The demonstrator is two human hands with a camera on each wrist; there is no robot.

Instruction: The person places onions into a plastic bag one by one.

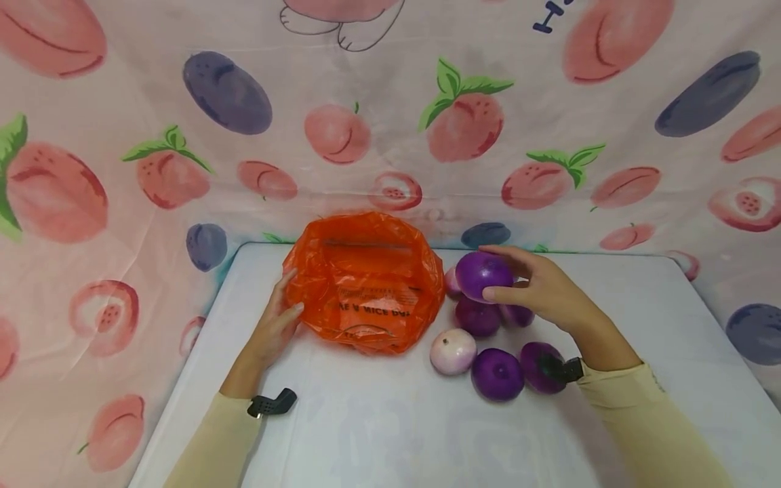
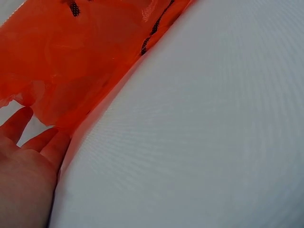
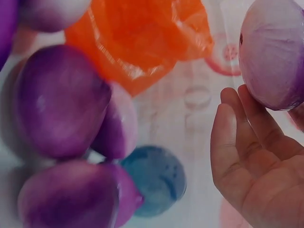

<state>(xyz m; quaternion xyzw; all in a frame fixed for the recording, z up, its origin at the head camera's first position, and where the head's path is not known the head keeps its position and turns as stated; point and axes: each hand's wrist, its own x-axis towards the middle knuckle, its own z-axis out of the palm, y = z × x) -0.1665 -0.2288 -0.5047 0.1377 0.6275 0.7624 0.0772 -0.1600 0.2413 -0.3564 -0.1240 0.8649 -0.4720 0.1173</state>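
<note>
An orange plastic bag point(image 1: 372, 271) with black print stands with its mouth wide on the white table. At its left side, my left hand point(image 1: 274, 325) touches the plastic with spread, fairly straight fingers; the left wrist view shows the fingertips point(image 2: 23, 116) against the bag's edge. My right hand point(image 1: 543, 281) holds a round, glossy purple fruit point(image 1: 482, 274) between thumb and fingers, just right of the bag and above other fruits. In the right wrist view the held fruit point(image 3: 273, 52) looks pale with a purple side. The fruit's exact kind cannot be told.
Right of the bag lie several similar fruits, including a pale one point(image 1: 453, 352) and a dark purple one point(image 1: 497, 374). One purple fruit point(image 1: 542, 367) is partly hidden by the right wrist's camera. Behind the white table point(image 1: 366, 427) hangs a fruit-printed cloth point(image 1: 390, 135).
</note>
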